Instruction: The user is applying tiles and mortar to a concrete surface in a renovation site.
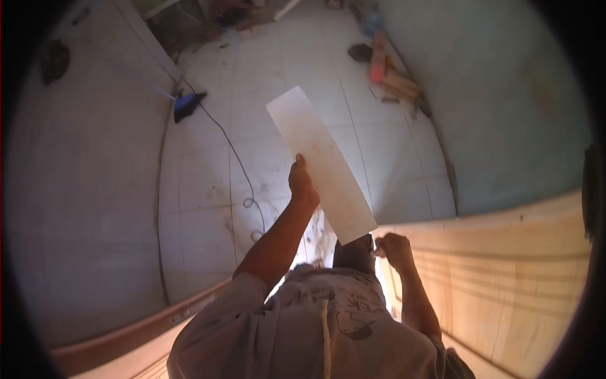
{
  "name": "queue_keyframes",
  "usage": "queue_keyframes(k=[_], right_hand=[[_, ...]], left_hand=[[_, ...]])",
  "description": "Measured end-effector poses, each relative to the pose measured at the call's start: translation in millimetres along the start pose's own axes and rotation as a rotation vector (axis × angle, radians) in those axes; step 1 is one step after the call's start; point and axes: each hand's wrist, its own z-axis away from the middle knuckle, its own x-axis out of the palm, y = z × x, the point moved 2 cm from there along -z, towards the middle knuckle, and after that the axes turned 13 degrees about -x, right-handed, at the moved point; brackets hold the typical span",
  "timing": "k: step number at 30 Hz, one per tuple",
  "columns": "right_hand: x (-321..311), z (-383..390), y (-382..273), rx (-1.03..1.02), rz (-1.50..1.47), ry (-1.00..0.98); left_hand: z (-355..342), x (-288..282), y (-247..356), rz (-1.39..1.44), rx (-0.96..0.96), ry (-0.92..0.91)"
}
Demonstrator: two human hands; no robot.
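Note:
A long white rectangular panel (322, 158) slants across the middle of the view, its far end to the left and its near end by my body. My left hand (304, 184) grips its left edge about midway, with the thumb lying on top and the other fingers hidden beneath. Small dark specks mark the panel's face. Just right of the panel's near end is my right hand (395, 250), curled closed. Anything inside those fingers is too hidden to name, and the hand appears apart from the panel.
A blue broom head with dark bristles (188, 106) rests by the left wall. A thin black cable (237, 151) runs over the tiled floor (265, 69). Wooden pieces (401, 85) and a red object (377, 60) lie along the right wall. A wooden door (505, 265) is at my right.

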Motion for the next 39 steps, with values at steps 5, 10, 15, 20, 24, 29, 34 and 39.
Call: queue_keyframes(k=[5,10,15,20,24,29,34,39], right_hand=[[-45.6,-148.4,78.5,0.581,-1.103,0.357],[-76.2,-374.7,121.0,0.268,-1.173,0.125],[-115.2,-516.4,143.3,0.099,-1.189,0.071],[-141.7,-703.7,153.2,-0.133,-0.587,-0.019],[-113.5,-825.1,174.9,-0.338,-0.341,0.052],[-168.3,-969.0,154.4,-0.042,-0.259,-0.193],[-170.2,-1150.4,160.4,-0.002,-0.244,-0.16],[-161.4,-1371.0,143.4,0.019,-0.252,-0.317]], left_hand=[[-143.3,54.2,105.2,0.196,0.176,-0.028],[-250.1,58.9,193.3,-0.157,0.467,-0.089],[-297.9,87.6,278.2,0.142,0.364,0.381],[-404.1,43.6,410.4,0.094,0.282,0.52],[-539.2,14.3,468.5,0.142,0.054,0.462],[-636.7,30.7,584.4,0.108,-0.061,0.359],[-768.0,44.2,742.3,0.029,-0.079,0.307],[-894.0,9.5,901.4,-0.036,-0.074,0.447]])
